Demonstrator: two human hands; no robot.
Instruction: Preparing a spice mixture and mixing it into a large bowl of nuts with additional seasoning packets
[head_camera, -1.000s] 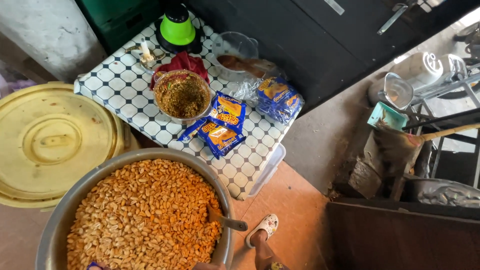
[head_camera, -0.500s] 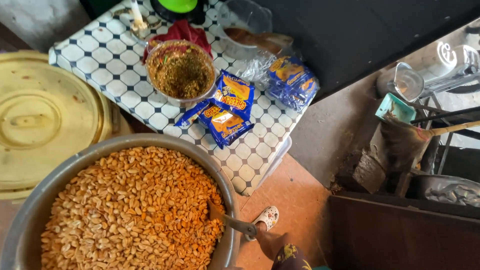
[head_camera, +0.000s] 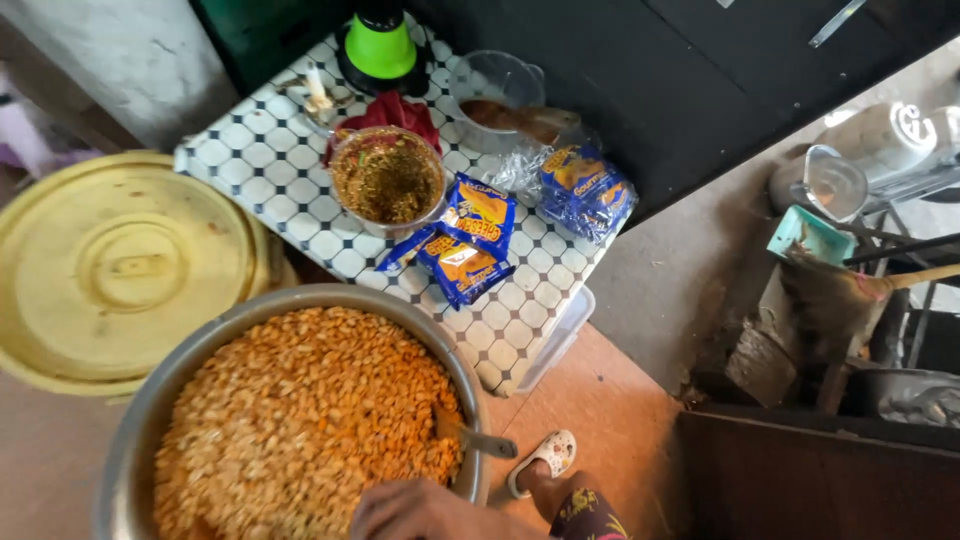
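Observation:
A large metal pot (head_camera: 140, 420) full of orange-coated kernels (head_camera: 300, 430) fills the lower left. A metal spoon handle (head_camera: 487, 443) sticks out over its right rim. My right hand (head_camera: 425, 512) comes in at the bottom edge over the pot's near rim, fingers curled; whether it holds anything is hidden. My left hand is out of view. Behind the pot, on a tiled table (head_camera: 255, 160), stand a clear bowl of brown-green spice mix (head_camera: 387, 180) and blue-and-orange sachets (head_camera: 470, 240).
A round yellow lid (head_camera: 120, 270) lies left of the pot. The table also bears a bag of packets (head_camera: 585, 190), a clear jug (head_camera: 497, 88) and a green-and-black appliance (head_camera: 380, 45). My sandalled foot (head_camera: 545, 462) is on the floor; a broom and clutter (head_camera: 830, 300) crowd the right.
The view has swung right and closer. My hand has come into sight at the bottom over the pot's rim. The pot, spoon and table items stay where they were.

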